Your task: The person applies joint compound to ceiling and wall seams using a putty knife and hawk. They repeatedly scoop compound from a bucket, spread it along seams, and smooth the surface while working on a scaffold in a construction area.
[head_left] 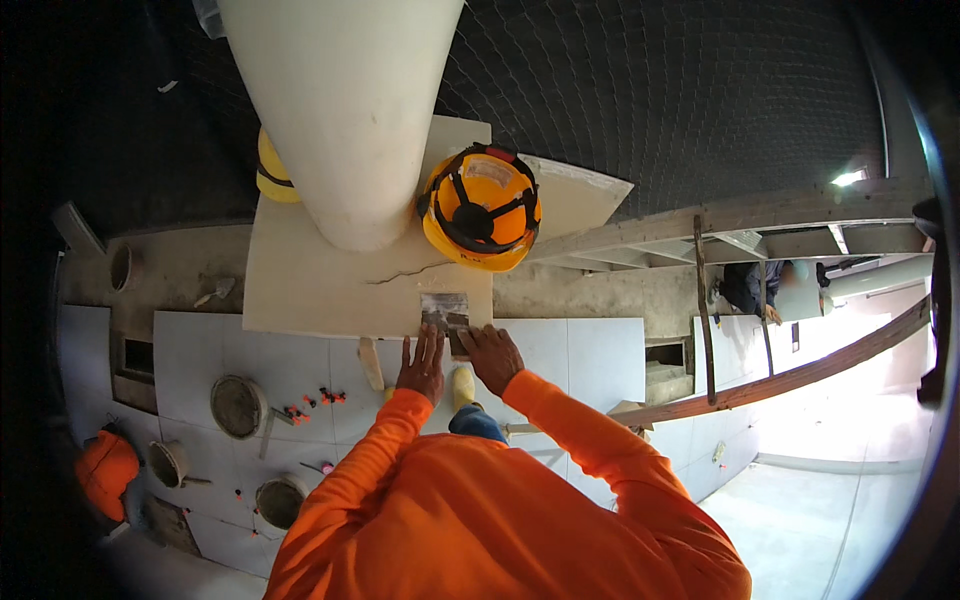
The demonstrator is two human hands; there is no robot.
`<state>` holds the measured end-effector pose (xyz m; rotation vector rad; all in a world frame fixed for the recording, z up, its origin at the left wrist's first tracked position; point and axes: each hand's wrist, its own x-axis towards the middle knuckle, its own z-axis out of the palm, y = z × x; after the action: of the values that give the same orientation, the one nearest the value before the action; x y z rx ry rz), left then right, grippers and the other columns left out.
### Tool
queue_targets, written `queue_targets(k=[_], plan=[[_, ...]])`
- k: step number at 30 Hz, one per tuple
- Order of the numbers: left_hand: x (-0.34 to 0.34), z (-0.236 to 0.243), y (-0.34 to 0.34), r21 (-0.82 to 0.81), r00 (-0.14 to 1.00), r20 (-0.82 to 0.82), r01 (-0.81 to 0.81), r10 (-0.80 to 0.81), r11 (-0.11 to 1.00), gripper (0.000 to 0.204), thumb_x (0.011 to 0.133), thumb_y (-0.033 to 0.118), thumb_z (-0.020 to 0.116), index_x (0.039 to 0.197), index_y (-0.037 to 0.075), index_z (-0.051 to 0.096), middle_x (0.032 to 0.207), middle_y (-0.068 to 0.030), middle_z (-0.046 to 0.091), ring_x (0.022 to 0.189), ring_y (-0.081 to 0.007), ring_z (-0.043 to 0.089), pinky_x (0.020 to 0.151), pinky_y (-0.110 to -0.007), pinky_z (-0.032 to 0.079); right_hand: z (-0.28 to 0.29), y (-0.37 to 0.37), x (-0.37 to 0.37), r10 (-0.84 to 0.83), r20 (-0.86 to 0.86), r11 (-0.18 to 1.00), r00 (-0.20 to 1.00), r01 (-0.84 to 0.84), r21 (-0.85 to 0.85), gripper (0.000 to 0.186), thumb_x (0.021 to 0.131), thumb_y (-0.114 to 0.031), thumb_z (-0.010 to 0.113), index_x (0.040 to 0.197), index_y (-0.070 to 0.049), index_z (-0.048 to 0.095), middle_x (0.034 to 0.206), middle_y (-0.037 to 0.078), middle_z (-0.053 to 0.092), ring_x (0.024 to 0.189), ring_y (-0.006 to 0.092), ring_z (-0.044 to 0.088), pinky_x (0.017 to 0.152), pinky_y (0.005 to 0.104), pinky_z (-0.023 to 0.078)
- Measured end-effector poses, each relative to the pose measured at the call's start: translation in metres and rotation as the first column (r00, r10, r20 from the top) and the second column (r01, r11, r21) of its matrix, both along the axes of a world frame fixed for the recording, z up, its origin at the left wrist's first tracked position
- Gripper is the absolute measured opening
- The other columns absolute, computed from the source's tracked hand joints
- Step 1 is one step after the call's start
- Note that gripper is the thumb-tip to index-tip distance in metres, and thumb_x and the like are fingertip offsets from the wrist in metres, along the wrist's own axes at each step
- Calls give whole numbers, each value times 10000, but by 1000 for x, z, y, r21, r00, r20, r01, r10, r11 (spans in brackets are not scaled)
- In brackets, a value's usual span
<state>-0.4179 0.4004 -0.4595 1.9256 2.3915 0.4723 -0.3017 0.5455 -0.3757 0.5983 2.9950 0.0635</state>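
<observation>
A pale slab (330,285) with a jagged dark crack lies in front of me. At its near edge is a small flat grey rectangular piece (443,303) with dark smears. My left hand (423,368) rests at the piece's near side, fingers stretched forward and nearly flat. Just to its right, my right hand (493,357) has thumb and fingers closed at the edge of a darker flat piece (459,343); whether the two pieces are one, I cannot tell. An upturned yellow hard hat (482,208) sits on the slab beyond my right hand.
A thick white column (340,120) rises from the slab, a second yellow helmet (274,172) behind it. A wooden ladder (790,210) spans the right. Buckets (238,405), red clips (325,398) and a trowel (215,292) lie leftward. Co-workers are right (745,285) and left (107,472).
</observation>
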Motion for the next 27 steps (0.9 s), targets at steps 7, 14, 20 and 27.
queue_targets(k=[7, 14, 20, 27], plan=[[-1, 6, 2, -71, 1000, 12, -5, 6, 997, 787, 875, 185, 570, 1563, -18, 245, 1655, -185, 194, 1544, -354, 165, 1231, -585, 132, -5, 3, -6, -29, -16, 997, 999, 30, 68, 445, 889, -172, 593, 1321, -65, 572, 1257, 122, 626, 1117, 291, 575, 925, 439, 472], [-3, 10, 2, -24, 999, 38, 8, -7, 1000, 831, 868, 201, 577, 1585, 6, 205, 1655, -182, 190, 1543, -343, 172, 1237, -583, 110, -8, 17, -19, -46, -102, 987, 994, 61, 148, 438, 910, -176, 573, 1333, -65, 565, 1239, 107, 649, 1112, 292, 582, 911, 459, 476], [-2, 11, 3, -71, 991, 136, -8, 18, 997, 859, 849, 180, 596, 1589, 13, 192, 1656, -190, 175, 1542, -344, 169, 1238, -589, 111, -6, 24, -23, -35, -73, 970, 997, 51, 236, 472, 901, -177, 585, 1357, -64, 551, 1215, 110, 659, 1098, 295, 580, 903, 474, 473], [1, -4, 0, 32, 998, 53, -40, 38, 999, 819, 840, 149, 623, 1554, 2, 250, 1662, -173, 168, 1539, -366, 158, 1220, -636, 117, 7, 2, -16, 46, 46, 998, 998, -48, 48, 474, 894, -149, 580, 1363, -91, 554, 1248, 108, 647, 1108, 299, 589, 909, 474, 484]])
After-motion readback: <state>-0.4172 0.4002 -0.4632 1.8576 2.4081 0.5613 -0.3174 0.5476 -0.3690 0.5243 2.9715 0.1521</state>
